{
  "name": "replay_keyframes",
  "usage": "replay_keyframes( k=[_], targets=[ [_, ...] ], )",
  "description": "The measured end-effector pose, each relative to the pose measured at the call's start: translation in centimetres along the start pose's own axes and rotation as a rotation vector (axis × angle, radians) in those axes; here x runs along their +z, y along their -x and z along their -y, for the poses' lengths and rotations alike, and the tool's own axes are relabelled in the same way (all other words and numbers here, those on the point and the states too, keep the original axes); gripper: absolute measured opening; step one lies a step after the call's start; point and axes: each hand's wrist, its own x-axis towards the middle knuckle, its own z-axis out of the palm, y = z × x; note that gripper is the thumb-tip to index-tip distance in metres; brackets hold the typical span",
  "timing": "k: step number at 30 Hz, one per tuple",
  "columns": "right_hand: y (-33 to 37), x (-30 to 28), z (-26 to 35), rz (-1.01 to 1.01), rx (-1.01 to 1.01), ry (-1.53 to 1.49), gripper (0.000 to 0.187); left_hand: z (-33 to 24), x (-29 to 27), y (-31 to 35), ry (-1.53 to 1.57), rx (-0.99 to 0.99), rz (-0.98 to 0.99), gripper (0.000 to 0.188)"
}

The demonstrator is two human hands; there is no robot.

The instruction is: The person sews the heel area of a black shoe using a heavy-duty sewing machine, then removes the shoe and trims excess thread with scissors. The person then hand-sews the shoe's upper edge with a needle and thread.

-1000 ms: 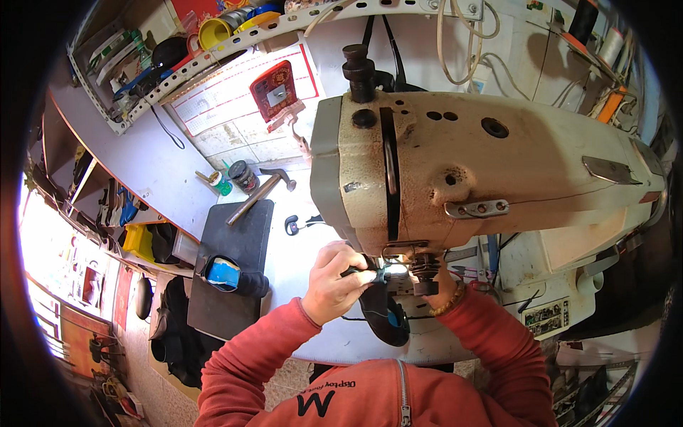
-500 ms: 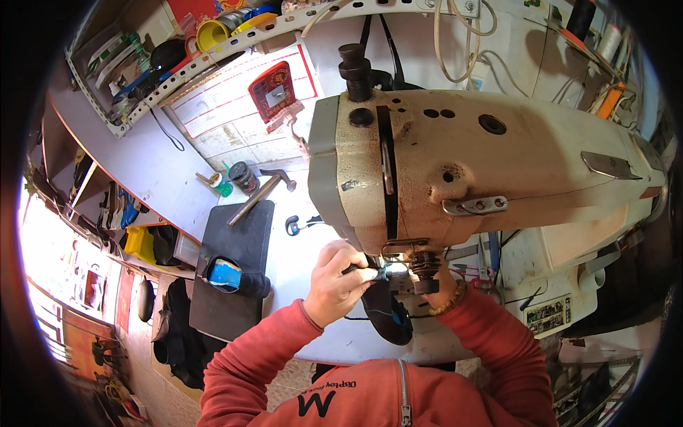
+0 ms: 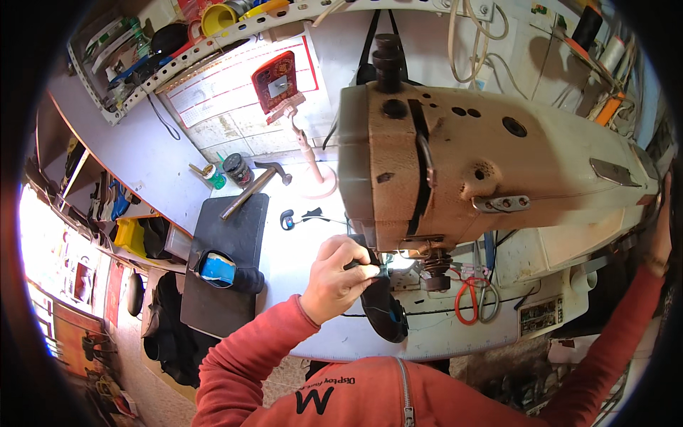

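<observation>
My left hand (image 3: 338,277) is closed, its thumb and fingers pinching the upper edge of a black shoe (image 3: 384,313). The shoe hangs under the needle end of a large beige sewing machine (image 3: 455,149); its toe end points toward me and blue shows at its side. The machine head and my fingers hide the stitching spot. At the far right, my right hand (image 3: 662,228) is on the handwheel (image 3: 651,203) at the machine's end, its fingers partly lost at the dark picture rim.
Red-handled scissors (image 3: 466,302) lie right of the needle area. On the left, a dark board (image 3: 220,306) carries a second black shoe (image 3: 247,280) with blue inside and a hammer (image 3: 249,192). A pink stand (image 3: 318,181) and small jars (image 3: 238,171) stand behind. A perforated metal shelf (image 3: 235,35) runs above.
My right hand has left the needle area and reached out right to the handwheel, uncovering the scissors. My left hand keeps hold of the shoe. The view has shifted slightly, moving the machine rightward.
</observation>
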Motion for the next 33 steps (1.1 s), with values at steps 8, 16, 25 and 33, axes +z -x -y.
replay_keyframes(
  k=[8, 16, 25, 33],
  targets=[
    [-10.8, 1.0, -16.3, 0.757, -0.542, 0.68, 0.04, -0.3, 0.0, 0.0, 0.01, -0.047, 0.009, 0.027],
    [-2.4, 2.1, -18.7, 0.022, 0.234, -0.181, 0.042, -0.6, 0.1, 0.0, -0.016, -0.066, 0.007, 0.026],
    [-4.4, 1.5, -18.9, 0.172, 0.04, 0.083, 0.042, -0.6, 0.1, 0.1, -0.037, -0.079, 0.017, 0.025],
    [-8.8, 2.5, -21.7, 0.515, -0.061, 0.034, 0.047, -0.9, 0.2, 0.2, -0.085, -0.097, 0.027, 0.025]
  ],
)
